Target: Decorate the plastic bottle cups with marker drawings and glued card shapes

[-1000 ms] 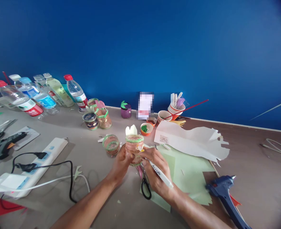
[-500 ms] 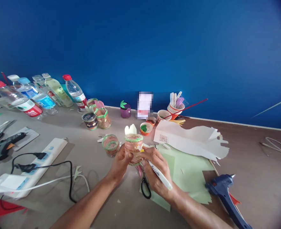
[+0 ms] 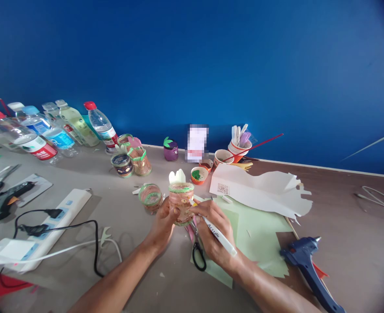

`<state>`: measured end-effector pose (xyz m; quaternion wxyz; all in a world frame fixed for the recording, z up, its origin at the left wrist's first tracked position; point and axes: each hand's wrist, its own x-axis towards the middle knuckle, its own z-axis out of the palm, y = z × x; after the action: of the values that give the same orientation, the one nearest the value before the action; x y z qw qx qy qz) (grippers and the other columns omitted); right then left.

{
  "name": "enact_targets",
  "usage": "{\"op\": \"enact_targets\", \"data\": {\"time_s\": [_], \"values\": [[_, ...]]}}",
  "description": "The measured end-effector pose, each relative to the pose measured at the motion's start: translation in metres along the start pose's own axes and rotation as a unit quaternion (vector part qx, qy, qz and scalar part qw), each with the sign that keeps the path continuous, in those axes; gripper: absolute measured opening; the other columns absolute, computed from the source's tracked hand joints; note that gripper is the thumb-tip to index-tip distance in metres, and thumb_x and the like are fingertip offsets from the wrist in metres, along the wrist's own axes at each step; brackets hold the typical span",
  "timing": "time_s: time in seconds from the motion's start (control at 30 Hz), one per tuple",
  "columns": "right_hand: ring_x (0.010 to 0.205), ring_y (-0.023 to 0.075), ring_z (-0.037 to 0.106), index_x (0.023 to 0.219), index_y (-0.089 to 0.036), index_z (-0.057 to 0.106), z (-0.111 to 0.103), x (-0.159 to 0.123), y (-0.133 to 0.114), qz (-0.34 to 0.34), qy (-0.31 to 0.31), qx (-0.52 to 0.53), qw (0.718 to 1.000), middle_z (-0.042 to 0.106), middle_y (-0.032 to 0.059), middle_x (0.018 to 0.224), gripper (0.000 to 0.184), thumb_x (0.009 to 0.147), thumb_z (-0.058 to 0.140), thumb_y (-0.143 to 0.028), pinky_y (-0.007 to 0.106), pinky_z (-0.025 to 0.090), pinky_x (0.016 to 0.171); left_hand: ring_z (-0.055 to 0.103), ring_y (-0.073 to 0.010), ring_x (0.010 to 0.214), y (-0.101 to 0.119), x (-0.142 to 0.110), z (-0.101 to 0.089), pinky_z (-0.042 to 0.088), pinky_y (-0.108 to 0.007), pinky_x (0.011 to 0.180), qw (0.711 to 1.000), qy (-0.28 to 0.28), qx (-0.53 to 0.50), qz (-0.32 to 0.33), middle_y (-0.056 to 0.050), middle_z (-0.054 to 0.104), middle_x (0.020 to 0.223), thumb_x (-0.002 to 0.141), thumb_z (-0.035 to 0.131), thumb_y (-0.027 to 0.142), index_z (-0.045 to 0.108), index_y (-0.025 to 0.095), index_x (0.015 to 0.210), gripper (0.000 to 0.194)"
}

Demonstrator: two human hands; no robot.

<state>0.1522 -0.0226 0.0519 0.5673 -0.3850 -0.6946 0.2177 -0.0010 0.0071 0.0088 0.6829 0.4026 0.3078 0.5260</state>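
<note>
My left hand [image 3: 163, 226] is wrapped around a small painted jar [image 3: 181, 204], brownish-pink with a green rim and pale petal-like cutouts standing at its back. In my right hand [image 3: 214, 230] is a white acrylic marker [image 3: 218, 235], its front end up against the jar's right side; the tip itself is hard to make out. Just left of the held jar stands a second pink jar with a green rim [image 3: 150, 198]. Scissors with black handles [image 3: 198, 256] lie under my right hand, partly covered, on pale green paper [image 3: 257, 234].
Several bottles [image 3: 102, 128] and decorated jars [image 3: 140, 161] line the back left. A power strip [image 3: 61, 226] with cables lies left. Behind the hands are a purple jar [image 3: 170, 150], paint cups [image 3: 199, 175] and a cup of markers [image 3: 240, 145]. A blue glue gun [image 3: 304, 261] rests right.
Both hands keep their hold, with the marker still at the jar's right side. The jar appears turned slightly, and the whole view has shifted a little.
</note>
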Motion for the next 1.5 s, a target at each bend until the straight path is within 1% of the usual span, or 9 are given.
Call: {"op": "enact_targets", "data": {"time_s": [0.27,0.4,0.53,0.67,0.93,1.07,1.2,1.3,1.5], "values": [[0.075,0.016,0.062,0.105,-0.024,0.067,-0.002,0.001,-0.001,0.022,0.008,0.008,1.0,0.063,0.0034,0.085,0.026,0.092,0.048,-0.013,0.03,0.052,0.066,0.064,-0.0306,0.111,-0.003,0.001,-0.005,0.048,-0.043,0.096,1.0,-0.017,0.001,-0.002,-0.011,0.07,0.118,0.079,0.071,0.054,0.066,0.022,0.116,0.049],[0.08,0.0169,0.062,0.106,-0.025,0.067,-0.001,0.001,0.0,0.013,-0.001,0.005,1.0,0.064,0.0034,0.086,0.027,0.092,0.048,-0.011,0.031,0.052,0.07,0.062,-0.0317,0.115,-0.006,0.0,-0.007,0.046,-0.043,0.099,1.0,0.003,0.031,0.001,-0.012,0.068,0.122,0.078,0.071,0.056,0.066,0.02,0.117,0.054],[0.083,0.0168,0.062,0.109,-0.026,0.066,0.002,-0.001,0.0,0.012,-0.002,0.012,1.0,0.065,0.0041,0.092,0.028,0.092,0.05,-0.01,0.03,0.052,0.072,0.062,-0.0323,0.113,-0.003,0.0,-0.006,0.046,-0.044,0.098,0.999,0.013,0.047,-0.003,-0.013,0.069,0.119,0.074,0.073,0.059,0.065,0.019,0.119,0.06],[0.086,0.0171,0.062,0.112,-0.027,0.065,0.005,-0.001,0.0,-0.001,-0.015,0.02,1.0,0.064,0.0042,0.093,0.033,0.091,0.05,-0.007,0.03,0.053,0.075,0.064,-0.031,0.109,-0.001,0.001,-0.004,0.048,-0.042,0.094,0.999,0.008,0.047,-0.002,-0.013,0.07,0.116,0.074,0.074,0.058,0.066,0.018,0.116,0.059],[0.084,0.0167,0.062,0.111,-0.025,0.066,0.007,0.0,-0.004,-0.019,-0.028,0.029,0.999,0.061,0.0046,0.09,0.035,0.09,0.048,-0.004,0.029,0.053,0.073,0.064,-0.0292,0.109,-0.001,-0.001,-0.005,0.048,-0.039,0.094,0.998,0.007,0.062,0.009,-0.012,0.069,0.117,0.077,0.072,0.056,0.065,0.019,0.117,0.055],[0.085,0.0175,0.063,0.109,-0.026,0.067,0.001,-0.001,-0.003,0.011,-0.012,0.03,0.999,0.063,0.0034,0.088,0.031,0.091,0.049,-0.008,0.03,0.052,0.074,0.064,-0.03,0.108,-0.001,-0.001,-0.004,0.048,-0.041,0.093,1.0,-0.002,0.008,-0.014,-0.012,0.07,0.115,0.075,0.074,0.055,0.066,0.019,0.117,0.056],[0.077,0.0161,0.063,0.105,-0.027,0.068,-0.004,-0.002,0.001,0.066,0.025,0.04,0.997,0.063,0.0021,0.087,0.026,0.094,0.048,-0.014,0.03,0.05,0.07,0.064,-0.0293,0.108,0.001,0.0,-0.003,0.048,-0.041,0.093,0.999,0.004,-0.04,-0.032,-0.011,0.071,0.114,0.074,0.076,0.053,0.069,0.021,0.113,0.051],[0.071,0.0145,0.061,0.105,-0.027,0.069,-0.004,-0.004,0.005,0.091,0.025,0.058,0.994,0.062,0.0012,0.085,0.025,0.096,0.047,-0.018,0.03,0.049,0.066,0.064,-0.0297,0.108,0.003,0.001,-0.003,0.048,-0.043,0.093,0.997,0.01,-0.062,-0.039,-0.012,0.072,0.112,0.074,0.076,0.053,0.07,0.021,0.112,0.05],[0.064,0.0129,0.059,0.103,-0.025,0.07,-0.001,-0.003,0.006,0.097,0.024,0.074,0.992,0.06,0.0004,0.081,0.022,0.095,0.049,-0.021,0.029,0.048,0.063,0.066,-0.0301,0.106,0.004,0.001,-0.003,0.048,-0.044,0.095,0.996,-0.004,-0.077,-0.039,-0.013,0.073,0.11,0.077,0.074,0.05,0.071,0.02,0.112,0.046]]}}
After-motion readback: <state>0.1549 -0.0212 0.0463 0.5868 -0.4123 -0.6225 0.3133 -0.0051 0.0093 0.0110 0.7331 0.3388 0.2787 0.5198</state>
